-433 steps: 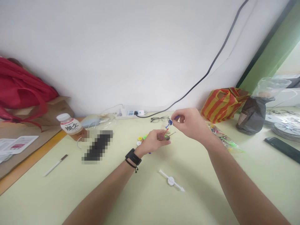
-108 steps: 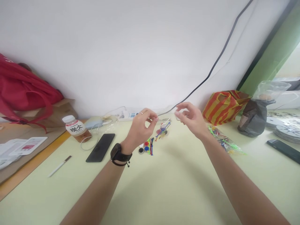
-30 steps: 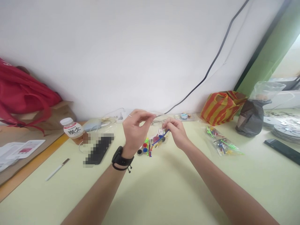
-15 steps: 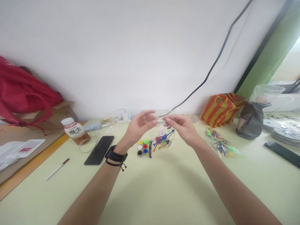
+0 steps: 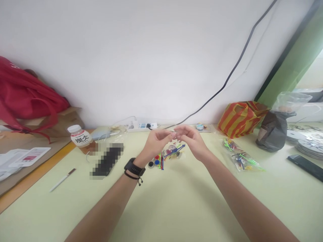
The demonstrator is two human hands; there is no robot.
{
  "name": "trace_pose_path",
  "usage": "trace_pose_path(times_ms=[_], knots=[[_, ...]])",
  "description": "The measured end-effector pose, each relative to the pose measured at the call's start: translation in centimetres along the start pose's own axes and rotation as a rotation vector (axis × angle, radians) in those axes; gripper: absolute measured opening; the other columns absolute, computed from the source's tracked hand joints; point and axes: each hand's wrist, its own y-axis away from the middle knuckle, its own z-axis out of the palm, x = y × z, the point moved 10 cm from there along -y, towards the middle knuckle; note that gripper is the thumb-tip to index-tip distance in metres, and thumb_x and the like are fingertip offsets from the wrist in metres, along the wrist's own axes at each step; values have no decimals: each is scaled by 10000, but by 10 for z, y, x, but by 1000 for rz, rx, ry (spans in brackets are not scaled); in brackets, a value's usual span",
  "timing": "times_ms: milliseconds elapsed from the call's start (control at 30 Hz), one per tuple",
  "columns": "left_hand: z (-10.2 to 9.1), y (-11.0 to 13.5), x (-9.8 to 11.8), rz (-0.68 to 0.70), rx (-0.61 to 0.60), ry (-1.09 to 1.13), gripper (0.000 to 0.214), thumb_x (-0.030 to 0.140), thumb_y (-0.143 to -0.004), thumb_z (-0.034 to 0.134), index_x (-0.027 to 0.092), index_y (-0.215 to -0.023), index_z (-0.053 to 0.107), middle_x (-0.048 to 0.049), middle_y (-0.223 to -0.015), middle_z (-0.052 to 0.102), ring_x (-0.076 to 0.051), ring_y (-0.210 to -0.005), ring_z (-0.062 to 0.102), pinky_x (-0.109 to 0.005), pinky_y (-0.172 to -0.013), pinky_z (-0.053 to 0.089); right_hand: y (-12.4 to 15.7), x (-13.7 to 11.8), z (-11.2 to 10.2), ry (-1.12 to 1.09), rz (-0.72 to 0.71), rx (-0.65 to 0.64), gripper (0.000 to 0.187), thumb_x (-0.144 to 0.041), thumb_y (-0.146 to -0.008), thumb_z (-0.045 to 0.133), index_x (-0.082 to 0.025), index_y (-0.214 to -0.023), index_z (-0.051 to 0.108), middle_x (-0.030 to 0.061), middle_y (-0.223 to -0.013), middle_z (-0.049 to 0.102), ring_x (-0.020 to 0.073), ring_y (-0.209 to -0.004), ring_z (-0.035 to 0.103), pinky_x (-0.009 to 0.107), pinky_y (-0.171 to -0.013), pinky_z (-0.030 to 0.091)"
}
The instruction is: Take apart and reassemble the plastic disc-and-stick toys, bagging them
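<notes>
The left hand (image 5: pixel 155 144) and the right hand (image 5: pixel 194 143) curl toward each other above the tabletop (image 5: pixel 184 205), tips nearly meeting; whether they pinch anything small cannot be told. Below them lie round discs (image 5: pixel 156 162) beside thin coloured sticks (image 5: pixel 162 162), with a jumble of plastic pieces (image 5: pixel 174 152) just right. Farther back, a power strip (image 5: pixel 145 126) sits by the wall (image 5: pixel 156 64).

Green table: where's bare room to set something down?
The table is bare between the forearms, and between the right forearm, bagged parts and dark device. It's crowded around the coloured pieces, by the left hand and right hand.
</notes>
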Motion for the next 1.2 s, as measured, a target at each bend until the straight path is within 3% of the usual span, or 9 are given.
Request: trace_pose_path(times_ms=[67, 200, 400, 633, 800, 933, 1067, 1200], knots=[[-2, 0, -5, -17, 56, -22, 291, 462, -867, 781, 172, -868, 816, -50, -793, 755, -167, -734, 668, -276, -695, 555, 1, 1, 2, -34, -10, 3, 282, -247, -776, 698, -236, -1057, 700, -10, -788, 652, 177, -783, 616, 316, -742, 503], [0, 0, -4, 21, 47, -72, 337, 507, -881, 752, 176, -875, 818, -52, -789, 751, -160, -676, 644, -267, -606, 528, 1, 1, -1, -26, -52, 58, 254, -251, -778, 670, -236, -1032, 663, -31, -729, 577, 159, -711, 548, 302, -693, 467], [-9, 3, 2, 82, 152, -94, 341, 505, -868, 767, 168, -818, 783, -37, -747, 735, -159, -634, 632, -264, -565, 498, 1, 5, 2, 55, -33, 56, 210, -262, -803, 639, -228, -1010, 624, -65, -632, 469, 128, -579, 399, 270, -556, 325], [-22, 1, 16, 116, 207, -129, 319, 483, -889, 754, 171, -850, 810, -38, -741, 732, -147, -634, 618, -263, -602, 508, 3, -5, -8, 16, -121, 103, 205, -168, -747, 558, -225, -925, 643, -25, -705, 559, 151, -668, 508, 292, -634, 415], [-16, -3, 7, 27, 80, -99, 352, 502, -894, 742, 160, -849, 810, -48, -720, 728, -145, -614, 623, -251, -566, 517, 2, -20, 1, 62, -143, -18, 193, -279, -804, 732, -238, -991, 713, 28, -892, 668, 200, -852, 614, 330, -746, 499], [-5, -2, 4, 23, -67, -72, 317, 475, -854, 790, 173, -949, 817, -79, -877, 777, -178, -721, 687, -283, -638, 579, 0, -23, -2, 130, -115, -22, 203, -418, -845, 784, -225, -897, 750, 40, -830, 708, 189, -760, 610, 326, -676, 494], [-18, -4, 3, 54, -40, -62, 311, 432, -827, 826, 184, -1013, 809, -98, -1031, 786, -218, -911, 723, -341, -826, 601, -2, -12, -13, 127, -27, -8, 228, -437, -821, 812, -222, -881, 768, 16, -761, 692, 169, -711, 595, 307, -641, 481], [-31, -7, -5, 49, -14, -65, 293, 415, -826, 830, 170, -985, 815, -100, -941, 786, -216, -872, 718, -337, -790, 592, -4, 0, -22, 94, 32, -12, 233, -425, -798, 825, -214, -892, 793, 36, -805, 733, 190, -775, 645, 328, -705, 501]])
